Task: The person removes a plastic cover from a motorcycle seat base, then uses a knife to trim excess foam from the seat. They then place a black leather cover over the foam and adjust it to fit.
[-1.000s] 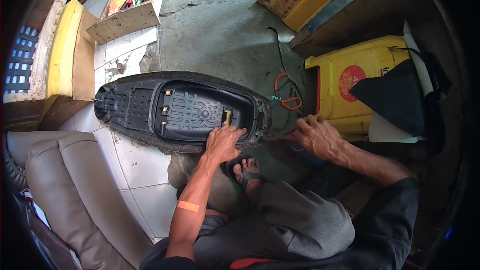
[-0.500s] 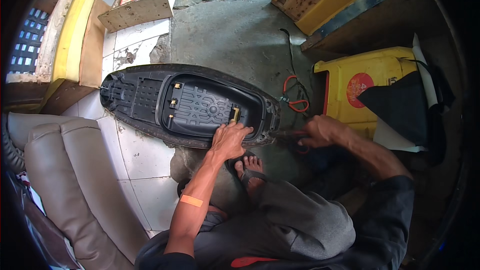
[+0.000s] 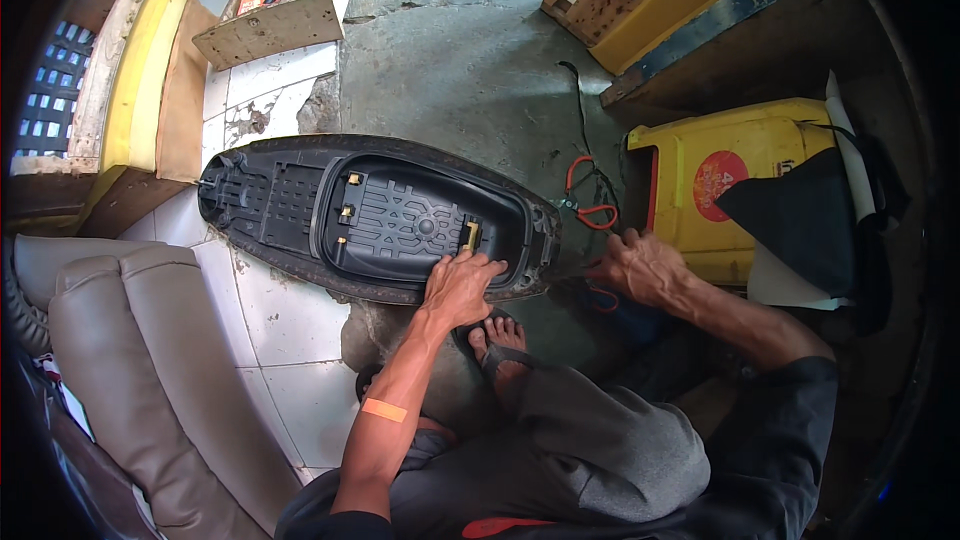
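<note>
An upside-down black seat, with a tray-like inner section and small brass-coloured fittings, lies across the floor. My left hand is closed on the tray's near right rim, fingers over its edge. My right hand grips a red-handled tool just off the seat's right end; its dark working end is hard to make out against the seat. A second red-handled pliers rests on the floor beyond, beside a thin black strap.
A wooden toolbox sits at the back left. A yellow plastic bin with dark material on it is at right. Brown padded cushions are at lower left; wooden frames stand at both sides. My sandalled foot is below the seat.
The view has shifted, so most things appear higher and further right than a second ago. My right hand's grip has tilted slightly; my left hand stays on the rim.
</note>
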{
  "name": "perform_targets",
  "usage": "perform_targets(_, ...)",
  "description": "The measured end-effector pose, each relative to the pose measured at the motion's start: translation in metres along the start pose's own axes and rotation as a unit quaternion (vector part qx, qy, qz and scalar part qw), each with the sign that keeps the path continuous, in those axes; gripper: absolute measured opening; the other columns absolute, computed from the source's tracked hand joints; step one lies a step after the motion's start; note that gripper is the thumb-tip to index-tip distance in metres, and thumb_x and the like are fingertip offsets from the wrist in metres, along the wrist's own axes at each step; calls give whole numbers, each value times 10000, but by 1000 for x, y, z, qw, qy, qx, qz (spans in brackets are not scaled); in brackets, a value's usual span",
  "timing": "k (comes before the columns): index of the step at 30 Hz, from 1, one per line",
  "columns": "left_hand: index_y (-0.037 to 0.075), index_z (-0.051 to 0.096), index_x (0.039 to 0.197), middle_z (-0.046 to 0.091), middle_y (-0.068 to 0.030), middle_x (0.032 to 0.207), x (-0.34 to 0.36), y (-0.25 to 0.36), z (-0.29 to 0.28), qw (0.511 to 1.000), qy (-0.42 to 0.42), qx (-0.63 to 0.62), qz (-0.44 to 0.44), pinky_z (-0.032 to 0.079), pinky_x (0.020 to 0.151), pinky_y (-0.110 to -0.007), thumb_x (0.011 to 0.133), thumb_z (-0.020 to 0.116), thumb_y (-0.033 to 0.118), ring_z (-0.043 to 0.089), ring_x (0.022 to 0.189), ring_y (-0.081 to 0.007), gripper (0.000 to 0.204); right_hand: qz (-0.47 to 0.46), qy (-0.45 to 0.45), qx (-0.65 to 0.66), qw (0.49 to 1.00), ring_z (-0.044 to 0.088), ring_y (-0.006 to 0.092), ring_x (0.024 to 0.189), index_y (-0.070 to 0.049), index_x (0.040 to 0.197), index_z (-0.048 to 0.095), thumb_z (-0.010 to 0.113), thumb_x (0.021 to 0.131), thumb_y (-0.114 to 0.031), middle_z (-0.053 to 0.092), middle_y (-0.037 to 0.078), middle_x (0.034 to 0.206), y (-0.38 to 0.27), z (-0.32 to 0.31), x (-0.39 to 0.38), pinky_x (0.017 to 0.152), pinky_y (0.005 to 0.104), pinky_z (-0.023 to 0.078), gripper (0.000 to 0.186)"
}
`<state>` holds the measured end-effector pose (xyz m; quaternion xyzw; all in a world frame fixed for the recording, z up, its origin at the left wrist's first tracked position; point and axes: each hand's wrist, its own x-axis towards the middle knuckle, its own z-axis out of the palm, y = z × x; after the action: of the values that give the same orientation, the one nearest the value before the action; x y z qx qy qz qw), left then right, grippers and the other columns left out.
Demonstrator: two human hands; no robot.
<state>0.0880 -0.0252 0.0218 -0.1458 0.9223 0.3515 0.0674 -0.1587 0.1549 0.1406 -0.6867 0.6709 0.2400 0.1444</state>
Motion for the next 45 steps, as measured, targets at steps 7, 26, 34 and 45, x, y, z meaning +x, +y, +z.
perform_targets(7,178,672,1316,667,-39,1097,-1,1,5,1000,4,18,7,472,998,-475,641,865,167,588,1161,-282,702,5,-267,247,931,723,352,926,-215,1174,751,630,962,-469,734,210,921,38,1,23,799,516,564,352)
perform_targets(26,204,662,1337,655,-22,1099,-3,-4,7,1000,4,19,5,450,1041,-487,635,870,181,579,1178,-265,733,-116,85,-49,988,648,285,1003,-188,976,776,640,924,-392,635,106,1101,24,17,11,824,419,515,250)
perform_targets(34,175,697,1275,675,-47,1079,-5,-1,5,999,28,-6,20,477,967,-434,643,778,74,603,1136,-289,645,-53,-83,169,981,716,356,733,-173,961,772,660,939,-437,689,127,857,37,30,11,618,471,575,288)
perform_targets(45,186,686,1307,666,-28,1068,-4,-7,8,1000,21,13,18,484,959,-439,636,855,165,606,1118,-260,693,-32,-9,-6,999,714,291,754,-131,882,769,578,991,-377,703,105,823,-31,-11,4,641,416,525,330)
